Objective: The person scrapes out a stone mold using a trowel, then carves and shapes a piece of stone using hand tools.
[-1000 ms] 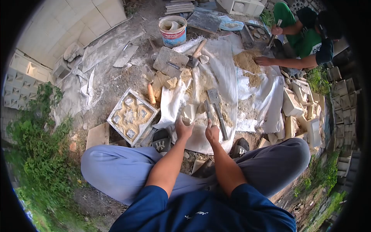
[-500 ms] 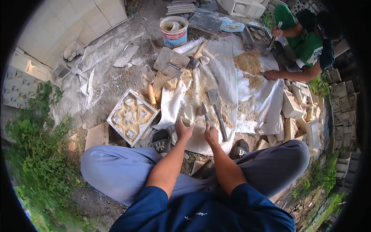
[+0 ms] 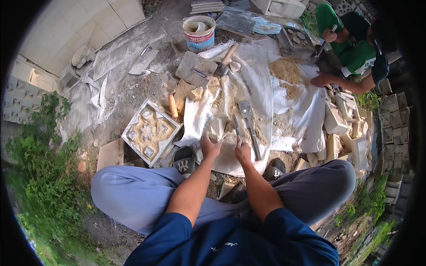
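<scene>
My left hand (image 3: 211, 147) is closed on a pale piece of stone (image 3: 217, 128) above the white sheet, thumb and fingers around its near end. In my right hand (image 3: 242, 152) is a narrow knife-like tool (image 3: 236, 125); its dark blade points away from me, beside the stone, and I cannot tell whether they touch. A long metal tool with a broad flat end (image 3: 250, 126) lies just right of that hand. The white sheet (image 3: 195, 122) under both hands is covered with dust and chips.
To the left sits a square patterned mould (image 3: 151, 133) with sandy filling. An orange handle (image 3: 173, 105), a hammer (image 3: 227, 57), a flat slab (image 3: 191, 66) and a bucket (image 3: 199, 35) lie beyond. At right, a co-worker's hand (image 3: 322, 80) is near sand (image 3: 285, 71) and broken blocks (image 3: 336, 119).
The blade in my right hand has shifted slightly away from me. The co-worker's lower hand and upper body have moved a little right. My left hand stays on the stone.
</scene>
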The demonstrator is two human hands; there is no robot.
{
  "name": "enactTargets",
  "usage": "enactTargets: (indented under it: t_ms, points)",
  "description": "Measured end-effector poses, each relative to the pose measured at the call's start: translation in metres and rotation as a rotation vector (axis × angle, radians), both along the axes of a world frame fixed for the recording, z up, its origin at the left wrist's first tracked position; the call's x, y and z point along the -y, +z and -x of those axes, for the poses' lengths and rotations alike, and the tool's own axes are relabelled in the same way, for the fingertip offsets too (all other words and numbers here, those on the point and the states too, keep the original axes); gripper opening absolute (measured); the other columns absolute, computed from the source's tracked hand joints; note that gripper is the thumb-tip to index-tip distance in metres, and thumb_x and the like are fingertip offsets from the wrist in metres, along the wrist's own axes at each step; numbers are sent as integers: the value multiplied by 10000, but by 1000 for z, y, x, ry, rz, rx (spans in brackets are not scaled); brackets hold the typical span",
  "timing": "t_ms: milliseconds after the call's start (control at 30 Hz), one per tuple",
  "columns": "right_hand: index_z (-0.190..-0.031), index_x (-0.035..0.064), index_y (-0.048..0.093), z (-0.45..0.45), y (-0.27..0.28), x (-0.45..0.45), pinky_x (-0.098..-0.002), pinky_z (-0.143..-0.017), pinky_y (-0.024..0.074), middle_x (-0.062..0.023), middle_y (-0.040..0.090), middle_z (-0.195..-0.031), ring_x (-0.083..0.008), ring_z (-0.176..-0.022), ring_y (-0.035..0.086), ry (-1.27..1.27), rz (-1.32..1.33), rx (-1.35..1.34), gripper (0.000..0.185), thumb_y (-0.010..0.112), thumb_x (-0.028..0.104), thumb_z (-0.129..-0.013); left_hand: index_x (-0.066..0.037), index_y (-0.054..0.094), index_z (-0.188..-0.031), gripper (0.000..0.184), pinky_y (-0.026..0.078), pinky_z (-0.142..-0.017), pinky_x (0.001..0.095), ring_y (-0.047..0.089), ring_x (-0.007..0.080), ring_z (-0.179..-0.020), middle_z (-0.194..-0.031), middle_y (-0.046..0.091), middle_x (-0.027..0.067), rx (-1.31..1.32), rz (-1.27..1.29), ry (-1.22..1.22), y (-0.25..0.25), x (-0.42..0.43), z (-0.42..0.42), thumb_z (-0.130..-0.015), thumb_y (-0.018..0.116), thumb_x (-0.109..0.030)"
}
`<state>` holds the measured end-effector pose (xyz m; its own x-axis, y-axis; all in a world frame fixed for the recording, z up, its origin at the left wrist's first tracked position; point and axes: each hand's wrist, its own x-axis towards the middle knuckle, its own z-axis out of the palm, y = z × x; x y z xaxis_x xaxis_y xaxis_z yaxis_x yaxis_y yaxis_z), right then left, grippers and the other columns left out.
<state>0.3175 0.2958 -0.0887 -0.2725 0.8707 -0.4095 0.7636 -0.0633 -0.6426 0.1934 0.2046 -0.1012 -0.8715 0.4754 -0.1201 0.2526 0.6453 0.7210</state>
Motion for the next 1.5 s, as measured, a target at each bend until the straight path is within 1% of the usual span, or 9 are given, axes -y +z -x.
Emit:
enactTargets:
  t_ms: [200, 300, 367, 433, 567, 833, 1000, 1367, 1500]
  points:
    - [-791, -56, 613, 16, 45, -8, -518, -604, 378, -316, 526, -656, -441, -602, 498, 1, -92, -219, 627, 418, 497, -1013, 31, 463, -1349, 841, 387, -1066, 460, 484, 412, -1242, -1311, 529, 262, -1, 23, -24, -4, 2, 1, -685, 853, -306]
    - [-853, -41, 622, 26, 58, -7, -517, -597, 361, -315, 522, -676, -441, -610, 505, -21, -277, -472, 581, 409, 472, -1022, 33, 453, -1363, 870, 381, -1074, 457, 474, 416, -1257, -1326, 521, 271, 31, 78, -33, -1, 3, 2, -680, 861, -319]
    - [-933, -65, 639, 15, 30, -2, -525, -649, 413, -347, 573, -746, -468, -686, 578, 16, -261, -436, 610, 399, 489, -1018, 36, 460, -1354, 852, 382, -1072, 460, 479, 415, -1250, -1318, 525, 270, -3, -3, -36, 2, 4, 1, -684, 855, -312]
    - [-940, -90, 670, 6, 7, 2, -520, -768, 479, -339, 654, -863, -488, -845, 639, 47, -5, 60, 662, 416, 518, -1003, 37, 464, -1349, 842, 384, -1070, 461, 482, 415, -1244, -1309, 531, 269, 3, 1, -19, 0, 4, -1, -684, 853, -302]
    - [-812, -124, 667, 2, 7, 1, -543, -796, 465, -388, 620, -833, -528, -876, 627, 19, 62, -33, 781, 396, 588, -986, 39, 475, -1335, 815, 390, -1063, 465, 497, 415, -1224, -1281, 549, 265, 4, -21, -2, 0, 0, 0, -681, 850, -271]
    - [-727, -54, 541, 23, 41, -6, -493, -533, 290, -289, 493, -622, -392, -520, 438, -47, -324, -486, 617, 435, 480, -1017, 38, 461, -1358, 861, 389, -1067, 449, 481, 419, -1249, -1328, 533, 261, 6, 31, -48, 5, 2, 2, -663, 867, -271]
    - [-870, -125, 670, -7, -8, 5, -544, -820, 464, -377, 633, -819, -518, -903, 634, 32, 61, 23, 803, 411, 630, -959, 40, 462, -1356, 846, 381, -1077, 442, 479, 406, -1254, -1310, 544, 253, 17, -2, -2, 2, 0, 1, -673, 862, -260]
    - [-836, -71, 636, 18, 35, -16, -537, -615, 396, -304, 539, -634, -473, -632, 584, -102, -233, -447, 585, 423, 437, -1032, 23, 480, -1341, 844, 390, -1073, 448, 484, 409, -1254, -1320, 540, 256, -11, 41, -9, 0, 0, 1, -652, 877, -261]
    - [-894, -126, 678, 1, 10, -5, -523, -855, 491, -392, 632, -885, -510, -935, 633, -40, 54, 30, 779, 390, 593, -979, 29, 468, -1359, 859, 384, -1079, 451, 476, 399, -1267, -1334, 526, 255, -1, 2, -2, -3, 1, 0, -670, 865, -298]
